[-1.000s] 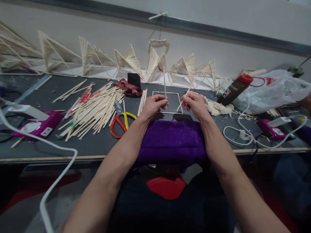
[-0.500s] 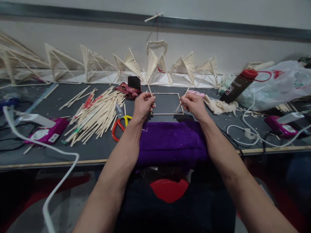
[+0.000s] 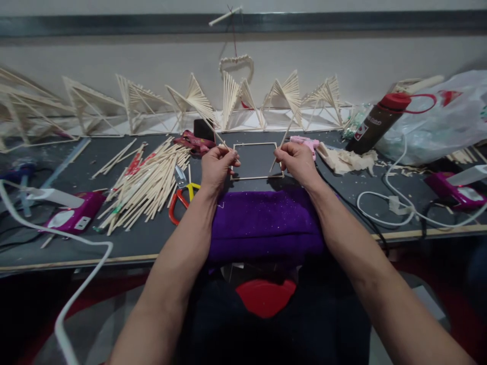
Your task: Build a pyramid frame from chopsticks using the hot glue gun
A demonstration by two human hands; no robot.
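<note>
- Well, I see the left hand [image 3: 219, 165] pinching one wooden stick [image 3: 218, 136].
- Right hand [image 3: 296, 159] pinches a second stick [image 3: 287, 132].
- Scissors [image 3: 184, 185]: eight o'clock from the rectangular frame [image 3: 256, 178].

1 dark rail [image 3: 114, 24] crosses a pale wall [image 3: 342, 56] above a dark tabletop [image 3: 144, 241]; the dim floor [image 3: 95, 324] looks greyish.

Both hands [image 3: 216, 166] [image 3: 299, 161] pinch thin sticks [image 3: 287, 133] beside a rectangular frame [image 3: 256, 178], contact hard to tell.
</note>
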